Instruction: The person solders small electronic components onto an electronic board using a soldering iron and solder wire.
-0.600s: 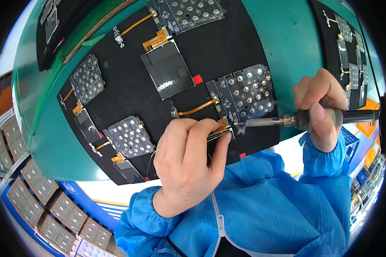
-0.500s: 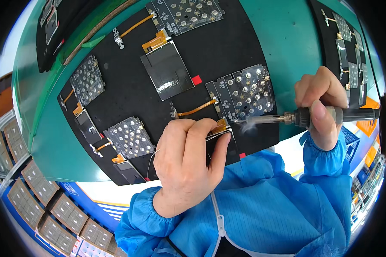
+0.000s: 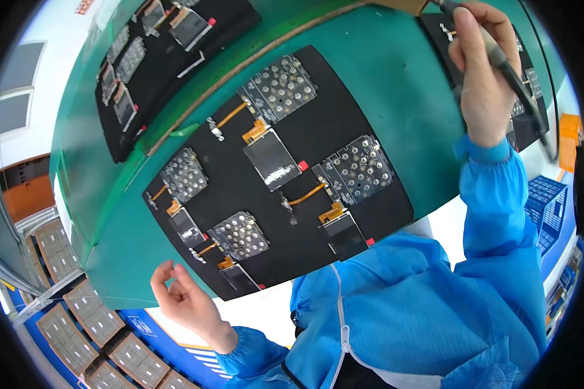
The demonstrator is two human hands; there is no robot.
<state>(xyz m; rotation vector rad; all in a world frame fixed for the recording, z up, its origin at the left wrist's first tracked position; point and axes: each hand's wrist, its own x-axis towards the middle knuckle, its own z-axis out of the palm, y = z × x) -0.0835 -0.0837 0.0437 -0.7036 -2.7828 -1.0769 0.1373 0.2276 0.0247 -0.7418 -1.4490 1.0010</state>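
Observation:
My right hand (image 3: 483,78) is raised at the far right of the bench, closed around the handle of a soldering iron (image 3: 493,48). Its cable (image 3: 529,104) hangs down past my wrist, and the tip is out of sight at the top edge. Off the board's near left corner, my left hand (image 3: 187,305) has curled fingers with a thin solder wire (image 3: 126,302) running into them. Between the hands, a black foam board (image 3: 331,249) carries several keypad circuit boards (image 3: 360,170), each joined by an orange flex ribbon (image 3: 333,212) to a small display (image 3: 344,235).
A second black board with similar assemblies (image 3: 188,27) lies at the far left behind a brown edge strip (image 3: 253,61). Another black board (image 3: 435,45) is under my right arm. Boxes (image 3: 71,337) stand lower left; a blue crate (image 3: 545,207) stands at right.
My right hand has lifted the soldering iron from the near right assembly up to the far right. My left hand has left that display and moved to the left. The view has shifted too.

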